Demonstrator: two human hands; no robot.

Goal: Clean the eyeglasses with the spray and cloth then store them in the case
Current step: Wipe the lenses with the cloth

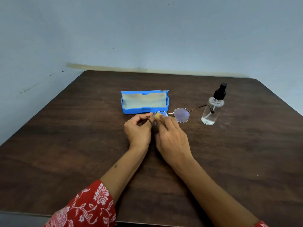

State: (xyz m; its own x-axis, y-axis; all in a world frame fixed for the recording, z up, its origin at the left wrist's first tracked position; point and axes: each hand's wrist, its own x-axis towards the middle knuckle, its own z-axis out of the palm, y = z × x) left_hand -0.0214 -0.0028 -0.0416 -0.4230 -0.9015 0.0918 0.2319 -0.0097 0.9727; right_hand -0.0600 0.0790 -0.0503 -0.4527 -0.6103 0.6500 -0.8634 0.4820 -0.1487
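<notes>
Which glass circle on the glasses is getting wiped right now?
The lens nearest the blue case, under the yellow cloth. The other lens, nearer the spray bottle, is uncovered.

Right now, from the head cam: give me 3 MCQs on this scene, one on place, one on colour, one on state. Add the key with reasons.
1. Where does the spray bottle stand relative to the case?
A. To its right
B. To its left
C. Inside it

2. What colour is the case?
A. Red
B. Blue
C. Black

3. What state is the case in?
A. Shut
B. Open with the eyeglasses inside
C. Open with no eyeglasses inside

Key:
1 A: the bottle stands at the right of the table, apart from the case.
2 B: its shell is bright blue.
3 C: the lid is up, and the eyeglasses are in front of it, held by the left hand while the right hand presses a yellow cloth to one lens.
</notes>
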